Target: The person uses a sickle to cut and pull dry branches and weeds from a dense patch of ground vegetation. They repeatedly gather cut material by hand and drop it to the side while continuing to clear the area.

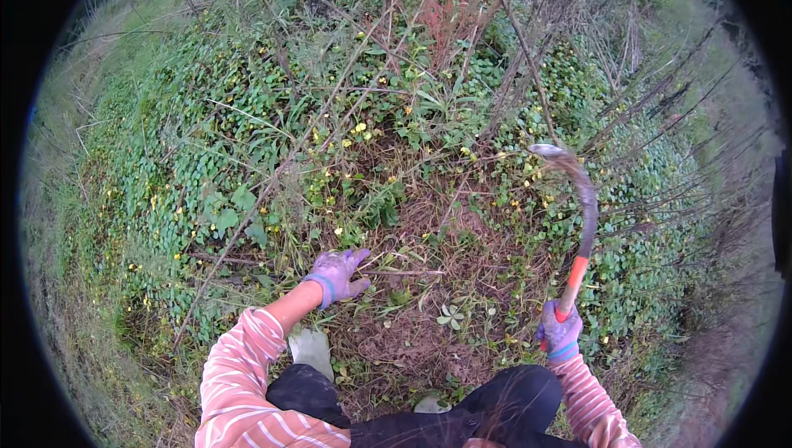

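Observation:
In a purple work glove, my right hand [561, 327] grips the red-orange handle of a sickle [585, 200]. Its curved blade rises above the fist and hooks over to the left, the tip looking slightly blurred. My left hand [337, 276], gloved the same way, is over cut stems and grass with its thumb and fingers apart. I see nothing held in it, though its palm side is hidden. A thin dry stalk [405, 273] lies just right of its fingers. Patchy brown soil [411, 343] with cut plant bits spreads between the hands.
Dense low green vines [167, 176] with yellow leaves cover the slope ahead and to both sides. A long dry stem [272, 185] slants across the left. Upright brown stalks [526, 52] stand at the far right. My boot [311, 352] is below my left hand.

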Action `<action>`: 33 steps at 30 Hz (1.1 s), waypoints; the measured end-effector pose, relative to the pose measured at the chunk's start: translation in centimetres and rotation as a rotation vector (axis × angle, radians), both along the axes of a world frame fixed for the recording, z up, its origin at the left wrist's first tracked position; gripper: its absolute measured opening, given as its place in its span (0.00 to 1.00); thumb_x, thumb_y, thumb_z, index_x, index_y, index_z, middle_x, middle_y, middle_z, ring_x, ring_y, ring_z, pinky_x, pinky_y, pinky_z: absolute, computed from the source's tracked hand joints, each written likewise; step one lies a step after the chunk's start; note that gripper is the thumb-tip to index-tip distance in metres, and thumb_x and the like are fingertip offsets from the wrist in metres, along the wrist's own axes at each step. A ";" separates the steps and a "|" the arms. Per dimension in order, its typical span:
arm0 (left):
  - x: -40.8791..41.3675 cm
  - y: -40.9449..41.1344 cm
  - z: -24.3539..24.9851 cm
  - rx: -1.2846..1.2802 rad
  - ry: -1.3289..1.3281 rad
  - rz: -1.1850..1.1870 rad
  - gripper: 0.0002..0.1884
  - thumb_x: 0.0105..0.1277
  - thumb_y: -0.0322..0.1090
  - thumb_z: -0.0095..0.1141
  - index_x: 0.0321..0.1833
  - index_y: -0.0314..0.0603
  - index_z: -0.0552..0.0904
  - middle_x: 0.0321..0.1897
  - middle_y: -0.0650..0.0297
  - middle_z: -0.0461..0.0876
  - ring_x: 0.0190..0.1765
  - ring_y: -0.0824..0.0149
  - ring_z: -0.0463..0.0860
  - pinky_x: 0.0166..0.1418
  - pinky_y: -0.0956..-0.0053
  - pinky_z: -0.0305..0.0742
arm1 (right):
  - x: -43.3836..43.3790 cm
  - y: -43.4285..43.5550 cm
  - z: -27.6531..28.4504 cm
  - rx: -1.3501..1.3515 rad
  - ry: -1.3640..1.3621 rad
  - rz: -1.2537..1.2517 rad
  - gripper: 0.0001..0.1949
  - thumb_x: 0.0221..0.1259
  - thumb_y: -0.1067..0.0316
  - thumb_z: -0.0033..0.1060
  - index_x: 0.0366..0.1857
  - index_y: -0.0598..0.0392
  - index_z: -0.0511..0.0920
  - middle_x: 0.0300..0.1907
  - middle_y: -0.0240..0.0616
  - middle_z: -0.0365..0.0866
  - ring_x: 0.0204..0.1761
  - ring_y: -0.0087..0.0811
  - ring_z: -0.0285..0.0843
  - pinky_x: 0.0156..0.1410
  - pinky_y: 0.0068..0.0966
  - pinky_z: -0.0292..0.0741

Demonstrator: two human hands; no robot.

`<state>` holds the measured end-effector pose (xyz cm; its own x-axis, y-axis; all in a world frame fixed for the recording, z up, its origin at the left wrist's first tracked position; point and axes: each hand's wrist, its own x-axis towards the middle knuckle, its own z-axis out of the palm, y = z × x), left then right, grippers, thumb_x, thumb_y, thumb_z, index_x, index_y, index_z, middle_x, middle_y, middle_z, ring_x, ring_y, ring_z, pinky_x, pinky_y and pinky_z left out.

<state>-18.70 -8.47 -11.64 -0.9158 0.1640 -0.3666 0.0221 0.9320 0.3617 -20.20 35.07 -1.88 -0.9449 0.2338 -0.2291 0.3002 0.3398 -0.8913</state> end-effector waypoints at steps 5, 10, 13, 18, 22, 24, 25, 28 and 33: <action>-2.9 2.6 3.7 0.236 0.407 0.163 0.35 0.59 0.53 0.56 0.68 0.48 0.66 0.63 0.43 0.69 0.65 0.46 0.70 0.68 0.53 0.63 | -4.0 -0.9 3.1 -0.475 0.287 -0.325 0.10 0.57 0.63 0.64 0.31 0.56 0.73 0.14 0.28 0.63 0.11 0.23 0.62 0.14 0.22 0.65; -5.5 5.3 11.4 0.101 0.486 0.127 0.28 0.59 0.44 0.57 0.62 0.43 0.72 0.55 0.47 0.77 0.58 0.45 0.76 0.64 0.58 0.69 | -17.6 -5.2 7.0 -0.650 0.269 -0.281 0.09 0.58 0.64 0.64 0.29 0.50 0.72 0.17 0.27 0.66 0.15 0.25 0.63 0.19 0.28 0.66; -5.8 5.4 15.5 -0.065 0.004 -0.001 0.29 0.63 0.49 0.53 0.63 0.42 0.71 0.55 0.46 0.77 0.56 0.45 0.77 0.63 0.58 0.70 | -24.7 -8.6 11.1 -0.625 0.237 -0.212 0.06 0.63 0.66 0.58 0.30 0.50 0.72 0.19 0.27 0.67 0.17 0.25 0.65 0.20 0.28 0.68; -4.0 4.5 11.8 0.298 0.552 0.118 0.43 0.59 0.56 0.59 0.70 0.33 0.61 0.64 0.42 0.68 0.65 0.45 0.69 0.70 0.57 0.63 | -28.7 -14.1 12.1 -0.489 0.100 0.104 0.08 0.63 0.64 0.57 0.29 0.51 0.70 0.19 0.29 0.69 0.17 0.26 0.68 0.20 0.30 0.71; -4.1 5.3 12.5 0.330 0.632 0.260 0.58 0.53 0.60 0.65 0.74 0.27 0.45 0.73 0.39 0.50 0.75 0.42 0.49 0.77 0.57 0.46 | -23.1 -18.9 10.1 -0.318 0.085 0.091 0.09 0.62 0.63 0.56 0.29 0.52 0.68 0.17 0.31 0.70 0.14 0.28 0.68 0.17 0.29 0.69; -5.6 6.6 12.9 0.321 0.672 0.296 0.62 0.51 0.62 0.65 0.74 0.27 0.41 0.74 0.39 0.43 0.77 0.41 0.41 0.78 0.56 0.41 | -21.1 -19.8 9.2 -0.258 0.084 0.095 0.09 0.62 0.63 0.56 0.29 0.53 0.68 0.17 0.32 0.71 0.13 0.28 0.69 0.16 0.28 0.69; -6.8 7.7 13.6 0.326 0.696 0.305 0.64 0.50 0.63 0.65 0.74 0.27 0.38 0.75 0.39 0.40 0.77 0.41 0.38 0.78 0.56 0.38 | -20.6 -19.7 9.1 -0.247 0.082 0.099 0.10 0.63 0.62 0.56 0.29 0.53 0.68 0.17 0.33 0.71 0.13 0.28 0.69 0.16 0.27 0.68; -10.3 9.2 15.7 0.466 0.724 0.467 0.66 0.48 0.64 0.66 0.74 0.25 0.39 0.74 0.37 0.41 0.77 0.43 0.39 0.79 0.59 0.37 | -19.3 -21.5 7.3 0.203 0.193 0.200 0.13 0.62 0.59 0.59 0.35 0.58 0.71 0.21 0.42 0.78 0.18 0.38 0.78 0.23 0.33 0.75; -16.6 8.1 17.2 0.797 0.816 0.775 0.69 0.41 0.61 0.74 0.73 0.24 0.42 0.73 0.40 0.50 0.75 0.50 0.52 0.78 0.65 0.46 | -17.0 -21.2 5.2 0.651 0.161 0.395 0.15 0.60 0.57 0.56 0.41 0.58 0.73 0.33 0.55 0.82 0.38 0.53 0.82 0.44 0.43 0.78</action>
<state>-35.34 -0.37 5.56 -0.7768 -0.5715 0.2645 0.0587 0.3525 0.9340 -37.20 13.82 3.36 -0.9961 -0.0869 -0.0145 -0.0682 0.8646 -0.4979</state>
